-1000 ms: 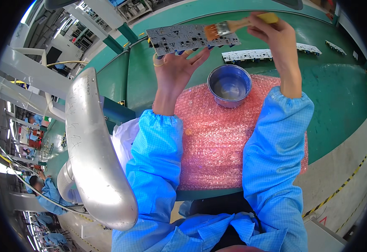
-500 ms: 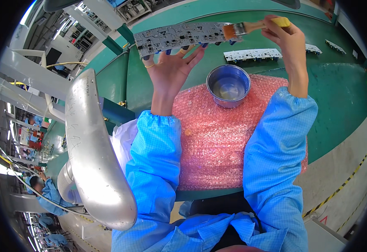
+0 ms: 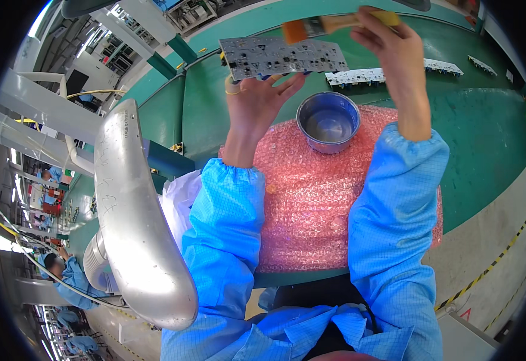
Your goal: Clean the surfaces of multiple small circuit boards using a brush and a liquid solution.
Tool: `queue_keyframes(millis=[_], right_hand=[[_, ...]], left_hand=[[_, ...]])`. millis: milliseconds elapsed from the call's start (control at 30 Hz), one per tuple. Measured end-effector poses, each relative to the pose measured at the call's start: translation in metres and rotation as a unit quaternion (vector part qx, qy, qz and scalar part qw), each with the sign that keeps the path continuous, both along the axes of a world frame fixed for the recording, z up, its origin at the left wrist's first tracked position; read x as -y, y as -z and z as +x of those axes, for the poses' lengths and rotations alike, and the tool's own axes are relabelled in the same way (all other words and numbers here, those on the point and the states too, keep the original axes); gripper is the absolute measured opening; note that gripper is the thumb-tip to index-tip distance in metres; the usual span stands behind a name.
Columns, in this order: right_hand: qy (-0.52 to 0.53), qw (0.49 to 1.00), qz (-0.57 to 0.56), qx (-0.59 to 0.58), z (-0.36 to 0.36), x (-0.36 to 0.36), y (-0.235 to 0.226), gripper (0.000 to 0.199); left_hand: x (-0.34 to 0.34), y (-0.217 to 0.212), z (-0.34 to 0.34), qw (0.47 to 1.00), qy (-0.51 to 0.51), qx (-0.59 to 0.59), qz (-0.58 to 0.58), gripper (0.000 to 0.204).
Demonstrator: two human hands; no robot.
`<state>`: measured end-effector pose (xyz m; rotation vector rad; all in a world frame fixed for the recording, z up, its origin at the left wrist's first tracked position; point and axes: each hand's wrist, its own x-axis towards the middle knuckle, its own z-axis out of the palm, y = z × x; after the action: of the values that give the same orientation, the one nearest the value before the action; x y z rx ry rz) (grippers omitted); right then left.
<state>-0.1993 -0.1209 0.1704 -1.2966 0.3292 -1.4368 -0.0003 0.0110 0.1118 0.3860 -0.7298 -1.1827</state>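
Observation:
My left hand [image 3: 255,102] grips a long grey circuit board [image 3: 284,57] from below and holds it up, tilted, above the far part of the bench. Small dark parts dot the face turned toward me. In my right hand [image 3: 389,42] is a paintbrush [image 3: 329,24], held by its wooden, yellow-ended handle. Its orange-brown bristles are over the board's upper edge; whether they touch it I cannot tell. A round metal bowl [image 3: 328,123] with clear liquid stands below the board, on pink bubble wrap [image 3: 311,204].
More white boards [image 3: 359,77] lie on the green bench [image 3: 479,138] at the far right. A large silver lamp-like hood [image 3: 136,216] rises close to my left arm. White plastic [image 3: 178,201] sits beside my left sleeve. Another person [image 3: 70,274] works at the far left.
The circuit board has shifted right, and its angle has changed. My right hand has moved up and left, carrying the brush from the board's right end to above its upper middle.

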Motion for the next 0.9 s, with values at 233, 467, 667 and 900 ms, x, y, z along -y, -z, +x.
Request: queue_keyframes(millis=[233, 467, 667, 900], right_hand=[[-0.149, 0.983, 0.097, 0.05, 0.034, -0.034, -0.008, 0.018], [-0.151, 0.986, 0.072, 0.018, 0.034, -0.035, -0.005, 0.017], [0.003, 0.996, -0.001, -0.091, -0.004, 0.011, 0.011, 0.029], [0.182, 0.974, -0.038, -0.125, -0.041, 0.038, 0.017, 0.026]], left_hand=[[0.0, -0.003, -0.019, 1.0, 0.006, 0.025, 0.006, 0.064], [-0.003, -0.004, -0.022, 0.999, 0.02, 0.04, 0.005, 0.062], [-0.005, -0.006, -0.009, 0.998, 0.054, -0.009, -0.041, 0.068], [-0.006, -0.015, -0.01, 0.998, -0.054, -0.01, 0.013, 0.079]])
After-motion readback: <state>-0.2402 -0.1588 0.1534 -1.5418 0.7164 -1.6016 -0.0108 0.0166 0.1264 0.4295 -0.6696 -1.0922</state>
